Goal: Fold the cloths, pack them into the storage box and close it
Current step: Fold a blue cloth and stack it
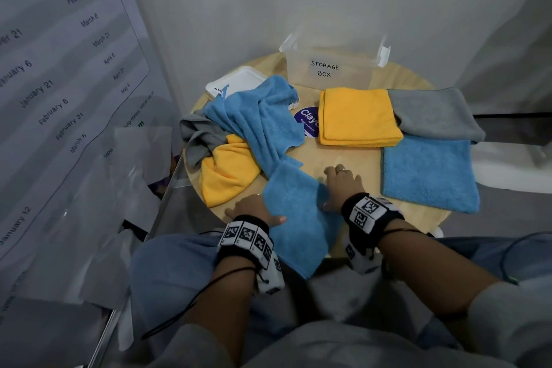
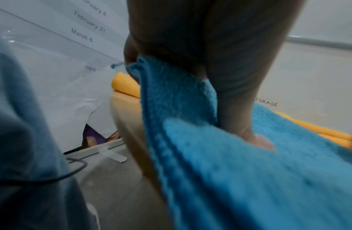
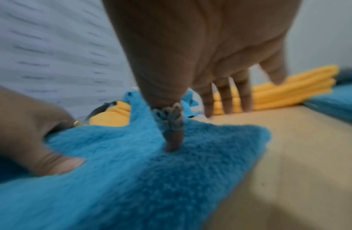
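L hand (image 1: 254, 209): thumb and fingers pinching left edge of blue cloth (image 1: 298, 218) | R hand (image 1: 340, 185): flat, fingers spread on table (image 1: 352, 158), thumb pressing same cloth | cloth: near table edge, overhanging | storage box (image 1: 328, 69): far side, lid off | 3 folded cloths right.

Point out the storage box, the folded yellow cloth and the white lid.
storage box (image 1: 328, 78): head view, on its clear front wall beside the label.
folded yellow cloth (image 1: 358, 116): head view, middle of its top face.
white lid (image 1: 239, 81): head view, on the bare part left of the crumpled blue cloth (image 1: 260, 116).
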`<state>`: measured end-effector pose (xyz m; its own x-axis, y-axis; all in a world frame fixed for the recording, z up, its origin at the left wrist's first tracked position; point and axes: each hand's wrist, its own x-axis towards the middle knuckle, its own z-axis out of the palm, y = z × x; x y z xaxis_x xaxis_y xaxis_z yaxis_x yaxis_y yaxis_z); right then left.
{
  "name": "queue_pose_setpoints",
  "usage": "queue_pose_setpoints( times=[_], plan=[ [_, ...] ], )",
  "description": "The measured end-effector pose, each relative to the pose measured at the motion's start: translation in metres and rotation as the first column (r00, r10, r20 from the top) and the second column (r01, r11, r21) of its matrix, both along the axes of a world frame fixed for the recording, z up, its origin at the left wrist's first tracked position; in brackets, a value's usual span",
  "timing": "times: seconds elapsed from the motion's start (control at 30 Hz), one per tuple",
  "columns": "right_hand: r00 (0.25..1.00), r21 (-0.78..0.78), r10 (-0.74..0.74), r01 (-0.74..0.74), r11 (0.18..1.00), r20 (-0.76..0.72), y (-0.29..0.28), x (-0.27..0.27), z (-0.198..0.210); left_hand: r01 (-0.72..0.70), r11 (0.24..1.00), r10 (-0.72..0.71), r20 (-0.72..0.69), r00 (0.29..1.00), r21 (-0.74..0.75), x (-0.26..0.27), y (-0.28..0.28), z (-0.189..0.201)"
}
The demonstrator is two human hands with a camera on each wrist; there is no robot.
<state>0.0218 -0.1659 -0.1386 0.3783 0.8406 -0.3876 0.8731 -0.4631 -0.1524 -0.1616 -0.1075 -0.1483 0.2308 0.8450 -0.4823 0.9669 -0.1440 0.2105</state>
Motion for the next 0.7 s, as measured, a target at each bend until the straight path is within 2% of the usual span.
queue_pose_setpoints(
  times=[0.07,0.13,0.2,0.3,0.4,0.47,0.5,0.53,0.6,0.63,0.67,0.7],
  plan=[
    [0.956,0.043,-0.068,0.084,0.996,-0.285,0.005,0.007,-0.004,0.116,0.993,-0.115,-0.034,0.993,0.022,0.006,0.002,0.007],
    [0.915,-0.024,-0.128,0.129,0.991,-0.382,0.007,0.012,-0.005,0.203,0.977,-0.203,-0.002,0.979,0.067,0.01,0.003,0.01],
    [0.87,-0.071,-0.127,0.106,0.992,-0.477,0.003,0.019,-0.005,0.246,0.963,-0.256,0.092,0.962,0.107,0.012,0.004,0.016],
    [0.696,-0.001,-0.113,0.159,0.987,-0.709,-0.017,0.041,0.007,0.275,0.952,-0.295,0.172,0.94,0.131,0.016,0.009,0.032],
    [0.618,0.133,-0.043,0.236,0.963,-0.785,-0.048,0.076,0.029,0.252,0.968,-0.247,0.254,0.935,0.012,0.026,0.025,0.048],
    [0.554,0.184,-0.038,0.34,0.922,-0.831,-0.07,0.1,0.043,0.247,0.961,-0.176,0.41,0.895,-0.126,0.039,0.031,0.056],
    [0.528,0.203,-0.039,0.393,0.897,-0.849,-0.079,0.112,0.047,0.241,0.948,-0.099,0.529,0.843,-0.206,0.049,0.029,0.059],
    [0.505,0.22,-0.044,0.452,0.865,-0.862,-0.087,0.125,0.05,0.23,0.928,0.022,0.659,0.752,-0.294,0.062,0.022,0.063],
    [0.462,0.263,-0.035,0.564,0.783,-0.886,-0.098,0.148,0.057,0.225,0.853,0.32,0.813,0.486,-0.471,0.1,0.009,0.07],
    [0.433,0.279,-0.024,0.623,0.731,-0.901,-0.101,0.16,0.059,0.238,0.828,0.401,0.833,0.381,-0.507,0.121,0.003,0.071],
    [0.39,0.277,-0.018,0.684,0.675,-0.921,-0.103,0.171,0.059,0.253,0.823,0.431,0.849,0.306,-0.509,0.142,0.001,0.068],
    [0.348,0.271,0.001,0.73,0.628,-0.937,-0.104,0.181,0.059,0.252,0.842,0.403,0.866,0.297,-0.478,0.163,-0.001,0.066]
  ],
)
